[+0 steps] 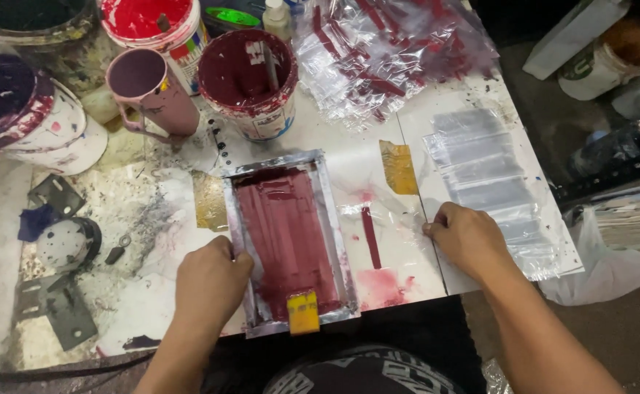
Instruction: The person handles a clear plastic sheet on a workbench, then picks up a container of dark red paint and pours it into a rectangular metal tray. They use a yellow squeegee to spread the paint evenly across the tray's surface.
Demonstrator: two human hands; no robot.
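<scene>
A small metal-framed printing screen (288, 241) coated in dark red ink lies on the white work table (334, 138), a yellow-tipped squeegee (303, 312) resting at its near edge. My left hand (210, 281) grips the frame's left side. My right hand (467, 237) rests with curled fingers on the left edge of a row of clear plastic bags (488, 182) laid on a white board. Between the hands lies a clear bag (369, 235) bearing a dark red printed stripe, with pink smears near it.
Paint buckets (251, 80) with dark red, red and purple ink and a pink mug (148, 91) stand at the back left. A heap of printed clear bags (389, 51) lies at the back. Metal brackets (61, 306) sit left; a stack of papers (630, 222) lies right.
</scene>
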